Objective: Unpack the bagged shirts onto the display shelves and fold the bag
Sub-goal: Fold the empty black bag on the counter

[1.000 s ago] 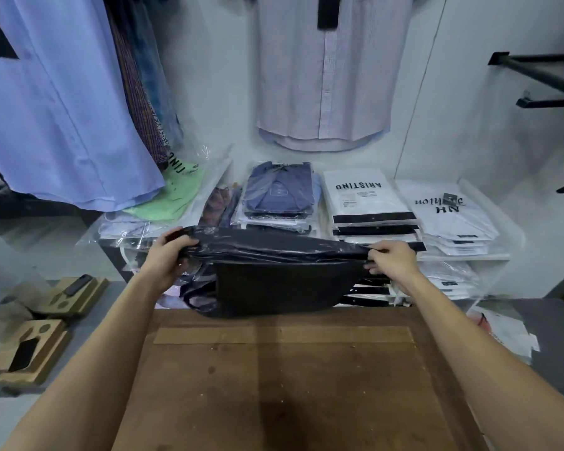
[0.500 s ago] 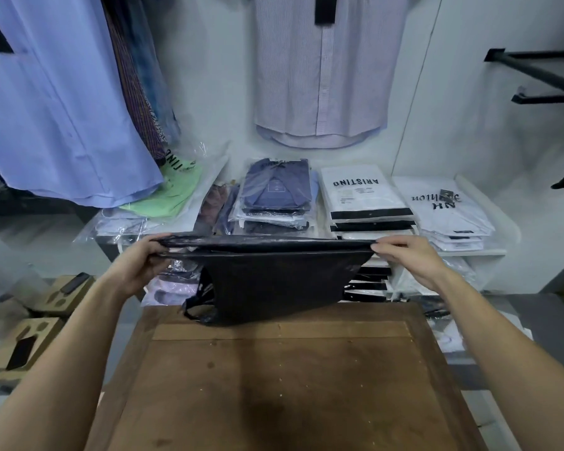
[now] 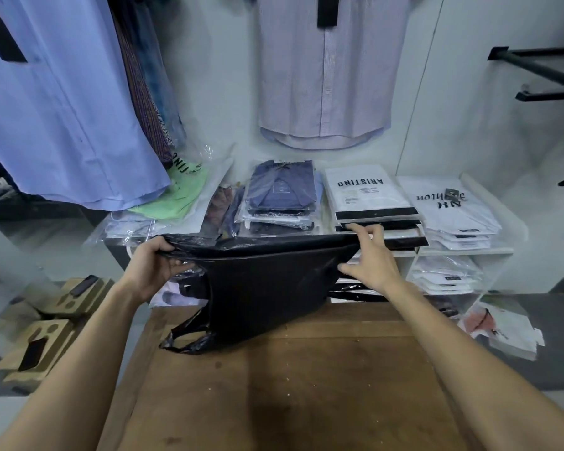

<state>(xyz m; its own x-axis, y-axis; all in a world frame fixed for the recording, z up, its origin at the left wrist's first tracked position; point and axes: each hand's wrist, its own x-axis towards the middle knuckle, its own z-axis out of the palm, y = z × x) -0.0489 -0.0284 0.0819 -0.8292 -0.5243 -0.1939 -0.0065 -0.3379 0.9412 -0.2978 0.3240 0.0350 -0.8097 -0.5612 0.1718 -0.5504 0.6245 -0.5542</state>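
Observation:
A black plastic bag (image 3: 267,288) hangs doubled over between my hands, above the far edge of a wooden table (image 3: 290,385). My left hand (image 3: 153,268) pinches its left top corner. My right hand (image 3: 368,262) holds the right end of the fold, thumb below and fingers spread on top. The bag's handles dangle at its lower left and touch the table. Behind it, bagged shirts lie in stacks on the white display shelf (image 3: 469,252): a navy stack (image 3: 280,193), a white "ARISTINO" stack (image 3: 368,193), a white stack (image 3: 453,213) and a green shirt (image 3: 173,196).
Shirts hang on the wall above the shelf: a blue shirt (image 3: 56,102) at left and a pale striped shirt (image 3: 326,76) in the middle. Cardboard inserts (image 3: 46,323) lie on the floor at left. A lower shelf holds more packs (image 3: 443,275). Loose packets (image 3: 508,330) lie on the floor at right.
The bag's lower part has dropped lower, so its handles now reach the table. My right hand has loosened, with fingers now spread over the fold. My left hand keeps its grip.

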